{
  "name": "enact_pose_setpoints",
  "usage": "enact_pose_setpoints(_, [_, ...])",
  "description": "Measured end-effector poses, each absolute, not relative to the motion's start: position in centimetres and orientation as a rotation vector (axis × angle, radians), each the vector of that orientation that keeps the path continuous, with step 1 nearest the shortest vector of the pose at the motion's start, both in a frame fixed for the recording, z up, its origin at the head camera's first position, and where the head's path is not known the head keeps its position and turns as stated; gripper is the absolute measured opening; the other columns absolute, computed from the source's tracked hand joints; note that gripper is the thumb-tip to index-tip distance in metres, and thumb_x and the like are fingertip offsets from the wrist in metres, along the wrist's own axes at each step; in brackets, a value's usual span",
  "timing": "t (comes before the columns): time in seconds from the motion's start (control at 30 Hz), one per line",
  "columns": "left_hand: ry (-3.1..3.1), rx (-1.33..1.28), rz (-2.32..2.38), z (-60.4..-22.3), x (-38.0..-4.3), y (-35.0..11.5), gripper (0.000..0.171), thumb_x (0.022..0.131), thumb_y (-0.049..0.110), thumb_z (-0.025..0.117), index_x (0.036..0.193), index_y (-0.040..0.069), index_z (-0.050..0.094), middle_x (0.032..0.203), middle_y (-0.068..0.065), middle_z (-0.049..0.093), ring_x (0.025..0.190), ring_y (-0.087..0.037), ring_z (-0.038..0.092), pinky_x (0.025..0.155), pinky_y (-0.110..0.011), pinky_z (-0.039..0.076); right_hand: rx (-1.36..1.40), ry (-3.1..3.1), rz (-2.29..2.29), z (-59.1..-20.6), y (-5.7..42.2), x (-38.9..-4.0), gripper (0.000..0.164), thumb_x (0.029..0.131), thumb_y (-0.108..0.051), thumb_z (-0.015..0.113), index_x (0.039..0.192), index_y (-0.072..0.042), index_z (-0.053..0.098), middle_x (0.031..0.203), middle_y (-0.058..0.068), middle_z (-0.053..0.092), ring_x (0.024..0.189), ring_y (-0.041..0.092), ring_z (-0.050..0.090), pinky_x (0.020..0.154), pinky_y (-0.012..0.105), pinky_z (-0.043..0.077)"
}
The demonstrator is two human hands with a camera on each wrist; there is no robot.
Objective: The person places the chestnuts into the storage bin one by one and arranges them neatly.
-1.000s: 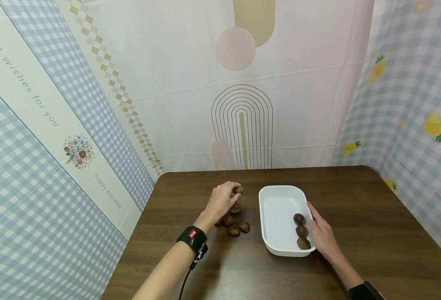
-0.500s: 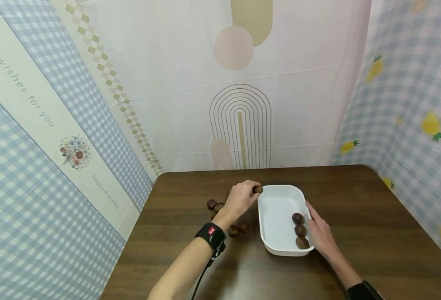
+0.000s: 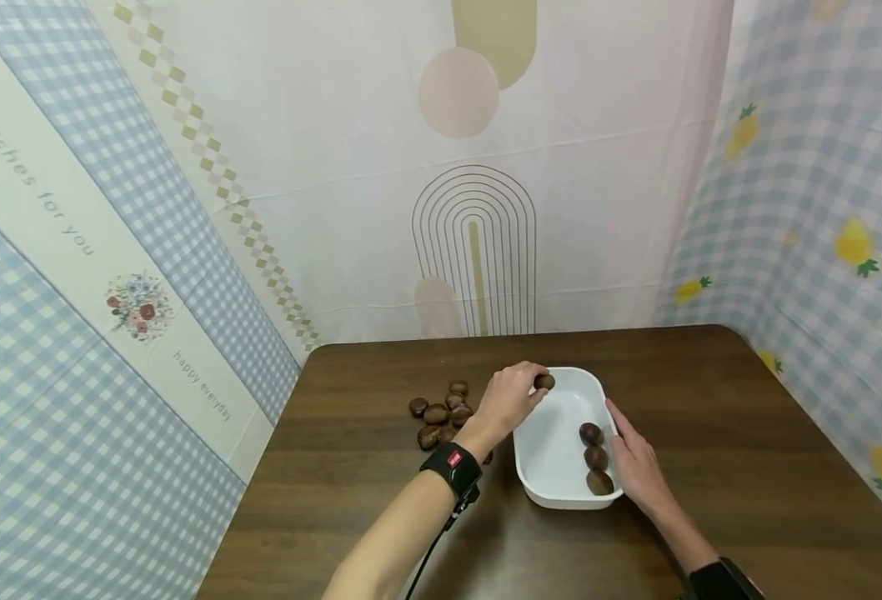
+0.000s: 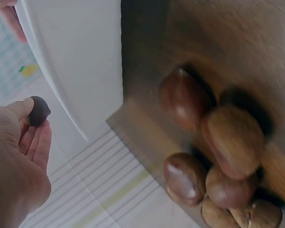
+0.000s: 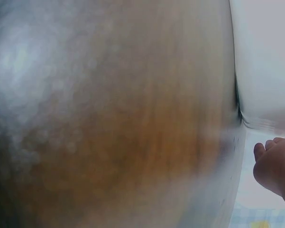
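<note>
My left hand (image 3: 511,398) pinches a chestnut (image 3: 544,381) between thumb and fingers, above the far left corner of a white rectangular dish (image 3: 549,454). In the left wrist view the held chestnut (image 4: 39,111) is dark, with a small pointed tip. Inside the dish, three chestnuts (image 3: 595,457) lie in a row along its right wall. My right hand (image 3: 639,467) holds the dish at its right side, fingers along the outer wall and thumb at the rim. Left of the dish lies a loose group of several chestnuts (image 3: 436,414), partly hidden behind my left wrist.
The dish and chestnuts are on a brown wooden table (image 3: 366,492). A printed cloth (image 3: 351,233) hangs behind the table's far edge, with checked cloth on both sides. A black cable (image 3: 428,560) hangs from my left wrist band.
My left hand has carried the chestnut from the group rightward to above the dish's far left corner. The right hand and the dish have stayed put, and the view has shifted slightly.
</note>
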State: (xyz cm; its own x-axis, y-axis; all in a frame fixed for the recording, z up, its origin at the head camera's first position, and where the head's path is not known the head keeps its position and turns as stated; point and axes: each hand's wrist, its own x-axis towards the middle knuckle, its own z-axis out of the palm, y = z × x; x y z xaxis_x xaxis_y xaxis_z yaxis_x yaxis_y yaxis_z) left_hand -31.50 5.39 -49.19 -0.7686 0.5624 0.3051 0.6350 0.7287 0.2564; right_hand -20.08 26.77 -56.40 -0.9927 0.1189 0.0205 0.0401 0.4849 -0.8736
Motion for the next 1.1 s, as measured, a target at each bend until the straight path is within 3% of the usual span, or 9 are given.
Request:
enact_pose_setpoints(0.33, [-2.708, -0.987, -0.445, -50.6, -31.2, 7.9, 0.028, 0.101, 0.028, 0.076, 0.127, 0.018, 0.076, 0.121, 0.006, 0.075, 0.109, -0.006, 0.068, 0.093, -0.020, 0.053, -0.164, -2.651, 1.515, -56.3, 26.7, -20.2, 0.057, 0.115, -0.020, 0.027, 0.171, -0.014, 0.020, 0.173, 0.021, 0.022, 0.156, 0.049, 0.023, 0.120, 0.071, 0.023])
enact_pose_setpoints(0.7, [-2.710, -1.003, -0.393, -51.5, -30.5, 9.8, 0.027, 0.100, 0.028, 0.078, 0.125, 0.019, 0.077, 0.117, 0.007, 0.075, 0.103, -0.004, 0.069, 0.085, -0.017, 0.053, -0.163, -2.644, 1.515, -56.1, 26.6, -20.0, 0.057, 0.114, -0.016, 0.028, 0.171, -0.013, 0.022, 0.172, 0.023, 0.023, 0.155, 0.049, 0.025, 0.120, 0.069, 0.025])
enact_pose_setpoints(1.1, [-2.768, -1.027, -0.407, -52.7, -29.9, 11.4, 0.026, 0.100, 0.026, 0.078, 0.125, 0.019, 0.078, 0.113, 0.007, 0.074, 0.101, -0.003, 0.068, 0.084, -0.017, 0.053, -0.133, -2.613, 1.485, -56.3, 26.6, -19.9, 0.057, 0.113, -0.011, 0.033, 0.170, -0.010, 0.025, 0.167, 0.028, 0.030, 0.149, 0.049, 0.035, 0.114, 0.066, 0.033])
